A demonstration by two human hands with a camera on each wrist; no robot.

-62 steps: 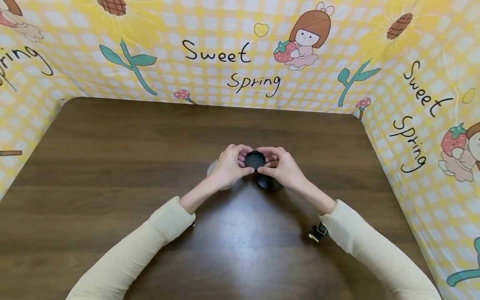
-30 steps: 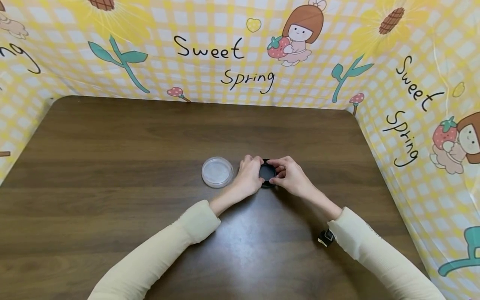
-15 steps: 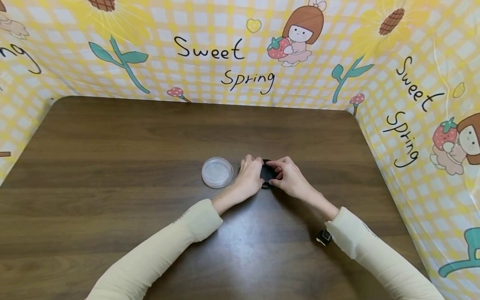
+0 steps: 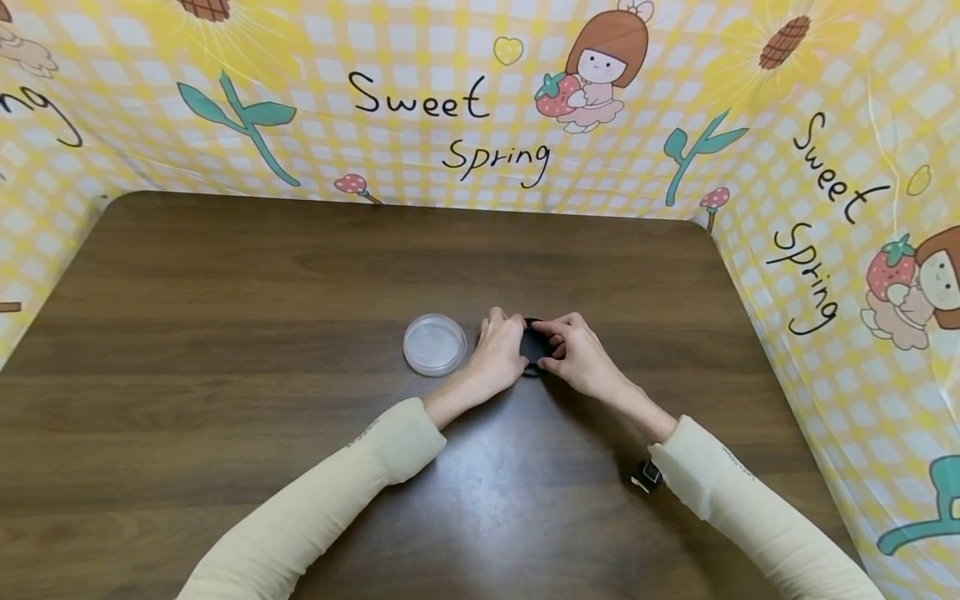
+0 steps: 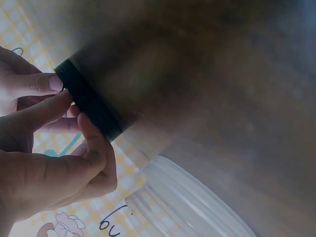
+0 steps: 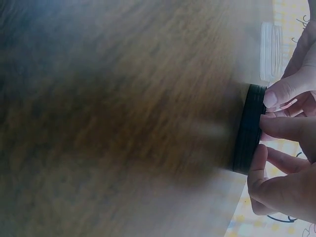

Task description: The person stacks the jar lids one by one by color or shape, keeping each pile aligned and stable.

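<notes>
A round black shallow dish [image 4: 534,346] lies flat on the table, with the smaller black disc seated inside its rim. My left hand [image 4: 497,350] grips it from the left, thumb at the near edge and fingers at the far edge. Opposite, my right hand [image 4: 583,354] pinches it from the right, with thumb and fingertips on the rim. The left wrist view shows the dish [image 5: 89,101] edge-on with fingertips on its upper side. In the right wrist view it is a thick black edge [image 6: 248,129] under both hands. Fingers hide parts of the rim.
A clear round plastic dish [image 4: 435,344] lies left of my left hand. The brown wooden table [image 4: 300,267] is bordered by a yellow checked cloth [image 4: 420,50] at the back and sides. A small black device [image 4: 647,476] hangs under the right sleeve.
Both hands have brought the small black disc down from above into the larger black dish, moving slightly right. The disc has sunk lower in the rim. The last half second shows almost no motion.
</notes>
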